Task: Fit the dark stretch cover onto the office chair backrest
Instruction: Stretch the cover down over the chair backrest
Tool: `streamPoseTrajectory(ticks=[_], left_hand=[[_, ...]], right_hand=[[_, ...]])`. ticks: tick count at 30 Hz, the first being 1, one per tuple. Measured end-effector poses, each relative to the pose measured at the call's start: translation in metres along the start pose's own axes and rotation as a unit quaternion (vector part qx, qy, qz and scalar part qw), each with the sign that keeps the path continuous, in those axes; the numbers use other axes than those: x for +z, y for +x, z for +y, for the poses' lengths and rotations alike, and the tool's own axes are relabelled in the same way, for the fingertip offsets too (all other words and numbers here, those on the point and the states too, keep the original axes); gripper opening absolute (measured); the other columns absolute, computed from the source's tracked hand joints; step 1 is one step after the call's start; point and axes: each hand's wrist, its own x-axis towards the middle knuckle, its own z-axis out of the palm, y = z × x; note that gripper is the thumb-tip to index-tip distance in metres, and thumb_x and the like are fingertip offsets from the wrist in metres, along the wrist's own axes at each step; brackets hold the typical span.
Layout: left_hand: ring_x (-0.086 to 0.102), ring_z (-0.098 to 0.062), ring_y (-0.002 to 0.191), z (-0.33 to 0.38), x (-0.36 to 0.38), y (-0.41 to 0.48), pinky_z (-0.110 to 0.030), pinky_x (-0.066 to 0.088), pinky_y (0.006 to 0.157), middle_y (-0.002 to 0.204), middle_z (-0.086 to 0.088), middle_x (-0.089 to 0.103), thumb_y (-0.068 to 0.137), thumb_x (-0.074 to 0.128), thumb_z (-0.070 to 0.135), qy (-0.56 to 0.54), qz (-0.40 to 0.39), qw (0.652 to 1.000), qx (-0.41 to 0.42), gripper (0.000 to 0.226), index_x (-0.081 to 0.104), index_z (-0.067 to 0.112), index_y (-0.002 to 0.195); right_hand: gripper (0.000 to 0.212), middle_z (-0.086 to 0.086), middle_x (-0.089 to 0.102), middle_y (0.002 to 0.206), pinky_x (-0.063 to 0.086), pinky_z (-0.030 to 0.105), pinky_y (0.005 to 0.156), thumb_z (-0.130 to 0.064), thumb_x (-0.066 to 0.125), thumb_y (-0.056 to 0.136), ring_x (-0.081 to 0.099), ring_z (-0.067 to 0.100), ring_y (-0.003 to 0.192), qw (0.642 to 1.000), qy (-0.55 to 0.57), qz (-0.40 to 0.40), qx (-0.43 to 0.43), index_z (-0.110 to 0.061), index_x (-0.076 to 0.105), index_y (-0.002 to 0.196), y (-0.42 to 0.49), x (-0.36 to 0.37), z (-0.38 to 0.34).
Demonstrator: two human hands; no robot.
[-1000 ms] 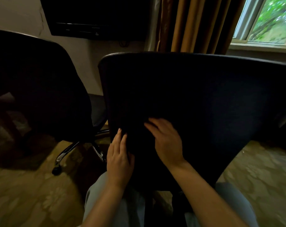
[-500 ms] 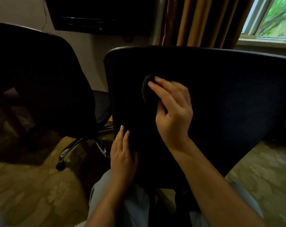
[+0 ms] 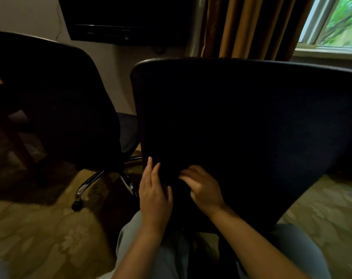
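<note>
The office chair backrest [image 3: 241, 121] fills the middle of the head view, its back towards me, with the dark stretch cover [image 3: 271, 158] drawn over it and smooth on top. My left hand [image 3: 154, 194] lies flat with straight fingers against the lower left edge of the covered backrest. My right hand [image 3: 203, 188] is just beside it at the lower middle. Its fingers are bent into the cover fabric and its thumb is tucked under, gripping the cloth; the hand is motion-blurred. The cover's bottom hem is hidden in shadow behind my hands.
A second dark office chair [image 3: 56, 101] stands close on the left, its chrome base and caster [image 3: 77, 205] on the patterned carpet. A dark screen [image 3: 126, 19] hangs on the wall behind. Tan curtains [image 3: 249, 27] and a window [image 3: 336, 23] are at the back right. My knees sit under the backrest.
My right hand, which had lifted a fold of the cover up the backrest half a second ago, has come back down next to my left hand. The left hand stayed put.
</note>
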Motion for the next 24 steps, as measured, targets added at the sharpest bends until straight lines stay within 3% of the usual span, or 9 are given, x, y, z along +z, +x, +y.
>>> streamPoseTrajectory(ticks=[3, 6, 7, 9, 12, 16, 19, 24], left_hand=[[0.023, -0.018, 0.143, 0.005, 0.004, 0.001, -0.036, 0.024, 0.114, 0.157, -0.002, 0.021, 0.082, 0.067, 0.006, 0.001, 0.006, 1.000, 0.014, 0.068, 0.037, 0.009, 0.143], [0.027, -0.022, 0.141, 0.011, 0.009, -0.001, -0.039, 0.029, 0.112, 0.156, -0.007, 0.023, 0.082, 0.066, 0.005, 0.006, 0.008, 0.999, 0.043, 0.068, 0.036, 0.007, 0.143], [0.027, -0.022, 0.140, 0.014, 0.011, -0.001, -0.039, 0.029, 0.111, 0.155, -0.008, 0.024, 0.082, 0.066, 0.005, 0.008, 0.007, 0.999, 0.053, 0.068, 0.035, 0.007, 0.143], [0.029, -0.023, 0.140, 0.018, 0.014, -0.003, -0.039, 0.029, 0.111, 0.154, -0.009, 0.027, 0.082, 0.065, 0.006, 0.012, 0.003, 0.998, 0.067, 0.068, 0.035, 0.007, 0.143], [0.030, -0.023, 0.139, 0.023, 0.017, -0.006, -0.036, 0.027, 0.113, 0.154, -0.009, 0.028, 0.087, 0.050, 0.016, 0.023, 0.003, 0.996, 0.083, 0.058, 0.035, 0.008, 0.142], [0.029, -0.023, 0.140, 0.025, 0.019, -0.009, -0.042, 0.033, 0.111, 0.154, -0.009, 0.028, 0.086, 0.045, 0.020, 0.032, -0.004, 0.995, 0.097, 0.059, 0.034, 0.009, 0.143], [0.029, -0.024, 0.140, 0.030, 0.022, -0.010, -0.047, 0.036, 0.110, 0.154, -0.010, 0.028, 0.085, 0.045, 0.019, 0.032, -0.012, 0.994, 0.100, 0.060, 0.033, 0.010, 0.144], [0.022, -0.021, 0.143, 0.041, 0.034, -0.012, -0.046, 0.030, 0.113, 0.157, -0.008, 0.021, 0.088, 0.043, 0.025, 0.035, -0.033, 0.990, 0.132, 0.060, 0.033, 0.009, 0.145]], right_hand=[[0.024, 0.010, 0.070, 0.106, 0.044, 0.029, 0.095, -0.007, 0.055, 0.085, 0.052, 0.023, 0.105, 0.986, -0.017, 0.163, -0.041, -0.005, 0.073, 0.101, 0.016, -0.041, 0.000], [0.031, 0.006, 0.070, 0.106, 0.045, 0.026, 0.096, -0.015, 0.046, 0.100, 0.057, 0.022, 0.104, 0.942, -0.021, 0.335, -0.002, -0.006, 0.075, 0.099, 0.038, -0.085, -0.010], [0.035, 0.007, 0.070, 0.106, 0.046, 0.028, 0.095, -0.016, 0.041, 0.102, 0.057, 0.022, 0.104, 0.934, -0.020, 0.357, 0.005, -0.005, 0.075, 0.098, 0.041, -0.091, -0.007], [0.032, 0.010, 0.069, 0.109, 0.043, 0.031, 0.100, -0.014, 0.042, 0.099, 0.057, 0.024, 0.107, 0.950, -0.041, 0.310, -0.019, -0.004, 0.072, 0.103, 0.036, -0.085, 0.006], [0.023, 0.009, 0.069, 0.110, 0.039, 0.035, 0.106, -0.020, 0.055, 0.093, 0.062, 0.026, 0.108, 0.965, -0.166, 0.175, -0.099, -0.007, 0.072, 0.102, 0.001, -0.047, 0.034], [0.028, 0.006, 0.071, 0.106, 0.041, 0.032, 0.100, -0.021, 0.048, 0.090, 0.061, 0.023, 0.104, 0.984, -0.148, 0.082, -0.056, -0.010, 0.073, 0.098, -0.041, -0.022, 0.054], [0.031, 0.006, 0.072, 0.100, 0.045, 0.034, 0.087, -0.019, 0.046, 0.092, 0.053, 0.021, 0.102, 0.987, -0.096, 0.129, -0.025, -0.009, 0.075, 0.092, -0.046, -0.038, 0.055], [0.028, 0.012, 0.067, 0.105, 0.044, 0.027, 0.096, -0.004, 0.047, 0.097, 0.056, 0.024, 0.102, 0.927, -0.058, 0.370, 0.027, -0.002, 0.075, 0.094, -0.019, -0.122, 0.044]])
